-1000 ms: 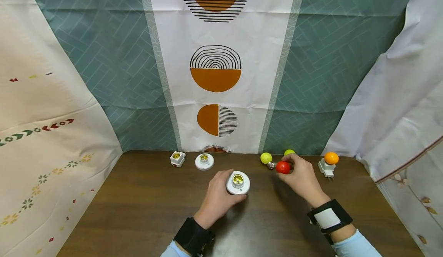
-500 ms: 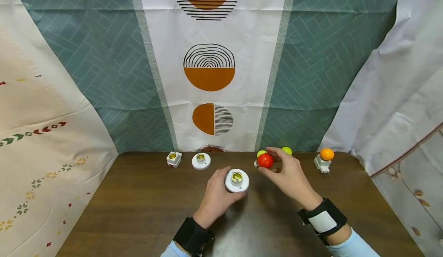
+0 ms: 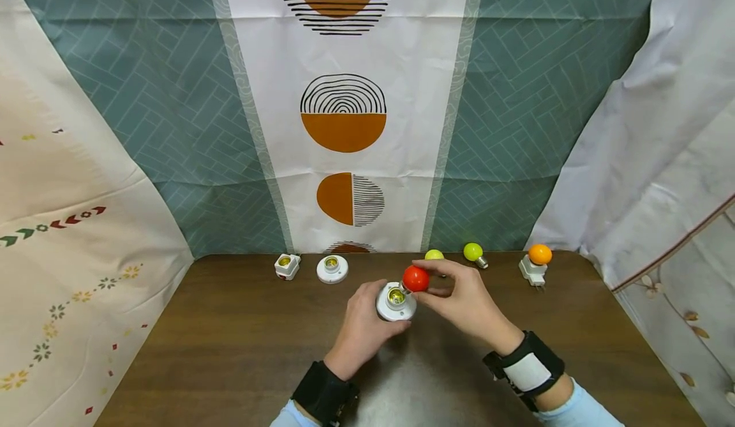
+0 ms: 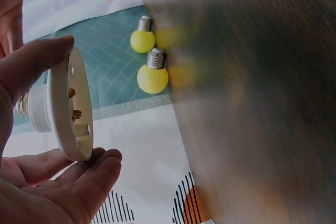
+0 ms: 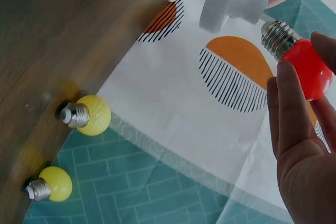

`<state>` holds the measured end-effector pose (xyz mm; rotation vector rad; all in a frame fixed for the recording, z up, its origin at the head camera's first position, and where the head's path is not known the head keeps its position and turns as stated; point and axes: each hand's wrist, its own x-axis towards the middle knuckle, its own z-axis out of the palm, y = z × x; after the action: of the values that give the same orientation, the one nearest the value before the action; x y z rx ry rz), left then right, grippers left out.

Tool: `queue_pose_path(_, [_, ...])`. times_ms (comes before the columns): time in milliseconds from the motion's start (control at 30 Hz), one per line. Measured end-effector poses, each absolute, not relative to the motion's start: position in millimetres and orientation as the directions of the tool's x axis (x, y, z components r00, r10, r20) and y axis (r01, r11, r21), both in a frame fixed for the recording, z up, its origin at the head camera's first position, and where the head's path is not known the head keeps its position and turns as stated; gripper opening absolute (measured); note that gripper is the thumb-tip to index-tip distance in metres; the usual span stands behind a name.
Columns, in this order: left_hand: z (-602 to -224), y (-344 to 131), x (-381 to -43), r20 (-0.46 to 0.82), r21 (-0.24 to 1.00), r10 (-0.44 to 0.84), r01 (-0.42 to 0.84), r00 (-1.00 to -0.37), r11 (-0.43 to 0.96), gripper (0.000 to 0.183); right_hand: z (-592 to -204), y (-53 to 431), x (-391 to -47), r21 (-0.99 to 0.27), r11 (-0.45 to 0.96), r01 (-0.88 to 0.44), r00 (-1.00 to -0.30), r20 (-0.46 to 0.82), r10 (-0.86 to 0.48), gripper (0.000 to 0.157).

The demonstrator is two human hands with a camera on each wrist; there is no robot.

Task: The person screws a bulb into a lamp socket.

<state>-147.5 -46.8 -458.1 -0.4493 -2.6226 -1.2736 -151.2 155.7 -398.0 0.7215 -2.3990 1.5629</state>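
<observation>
My left hand (image 3: pixel 367 318) grips a round white lamp socket (image 3: pixel 396 312) by its edge, thumb on one side and fingers on the other, lifted above the table. Its brass-lined opening faces up in the head view, while the left wrist view shows the hollow underside of its base (image 4: pixel 79 103). A red light bulb (image 3: pixel 416 279) is pinched between the thumb and fingers of my right hand (image 3: pixel 465 296). Tilted, the bulb points its threaded metal end (image 5: pixel 278 38) toward the socket's opening, right at the rim.
Two yellow-green bulbs (image 3: pixel 473 252) lie along the table's back edge. An orange bulb (image 3: pixel 540 254) sits in a white plug-in socket (image 3: pixel 533 271) at the right. Back left stand a square white socket (image 3: pixel 286 266) and another round one (image 3: pixel 332 269). Cloth (image 3: pixel 356 50) hangs behind the table.
My right hand has carried the red bulb leftward from beside the yellow-green bulbs to the socket, turning its metal end downward. My left hand keeps holding the socket in nearly the same place.
</observation>
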Motion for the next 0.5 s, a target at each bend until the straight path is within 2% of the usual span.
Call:
queue_pose_path(267, [-457.2,-45.8,-146.7,0.302,0.738,0.194,0.358,-0.933,0.572,0.077,-400.7,148.4,-150.6,-0.819,0.292,-0.494,-0.853,0.392,-0.345,0.054])
queue_pose_path(500, [-455.8,-44.0,-144.3,0.297,0.742,0.198,0.357,-0.934,0.568,0.073,-403.0,147.8,-150.1,-0.786,0.336,-0.520,-0.839,0.395,-0.374,0.051])
